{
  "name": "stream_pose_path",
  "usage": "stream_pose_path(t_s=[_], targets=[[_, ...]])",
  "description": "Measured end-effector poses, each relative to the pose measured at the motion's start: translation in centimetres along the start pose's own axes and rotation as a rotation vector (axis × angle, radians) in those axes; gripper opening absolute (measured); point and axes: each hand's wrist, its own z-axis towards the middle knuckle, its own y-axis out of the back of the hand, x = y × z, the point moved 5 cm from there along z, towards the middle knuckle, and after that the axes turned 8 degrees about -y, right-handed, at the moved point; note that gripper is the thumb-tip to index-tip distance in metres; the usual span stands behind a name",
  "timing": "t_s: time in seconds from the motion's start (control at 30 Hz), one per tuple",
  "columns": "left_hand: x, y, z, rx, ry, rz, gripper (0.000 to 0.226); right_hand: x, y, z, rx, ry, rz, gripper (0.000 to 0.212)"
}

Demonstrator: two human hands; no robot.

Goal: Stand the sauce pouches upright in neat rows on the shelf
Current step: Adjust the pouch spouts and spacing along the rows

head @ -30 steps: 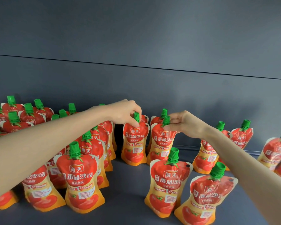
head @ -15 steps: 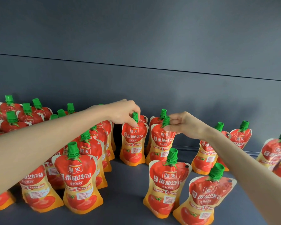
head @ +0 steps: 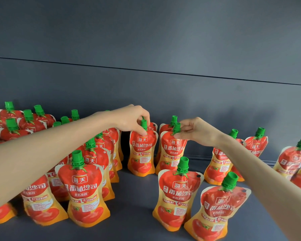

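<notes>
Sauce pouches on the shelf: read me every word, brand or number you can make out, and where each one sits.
"海天": red badge on the front-left pouch and the front-middle pouch.
"番茄沙司": white letters below that badge.
"非转基因": small line beneath those.
Yellow banner and white panel print: too small to read.
No numbers legible.

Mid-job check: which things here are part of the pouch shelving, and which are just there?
Job: left hand pinching the left tomato sauce pouch; right hand pinching the right tomato sauce pouch; tilted front pouch; shelf.
Just there: grey back panel.
</notes>
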Motion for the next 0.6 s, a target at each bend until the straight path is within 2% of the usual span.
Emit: stream_pose_path(t_s=[0.13,0.27,0.43,0.6], targets=[[-0.4,0.5,-0.4,-0.024,-0.003,0.020,0.030,0.1,0.4,-0.2,-0.057,0.009,-0.017,0.032],[-0.9,1.5,-1.4,-0.111,0.006,0.035,0.028,0.5,1.2,-1.3,-0.125,0.059,-0.004,0.022],[-2.7,2.3,-3.5,-0.234,-0.007,0.033,0.026,0.9,2.5,-4.0,-0.241,0.055,0.006,0.024],[-7.1,1.4,-5.9,-0.351,-0.075,-0.088,0.023,1.4,2.7,-8.8,-0.223,0.088,0.096,0.010]])
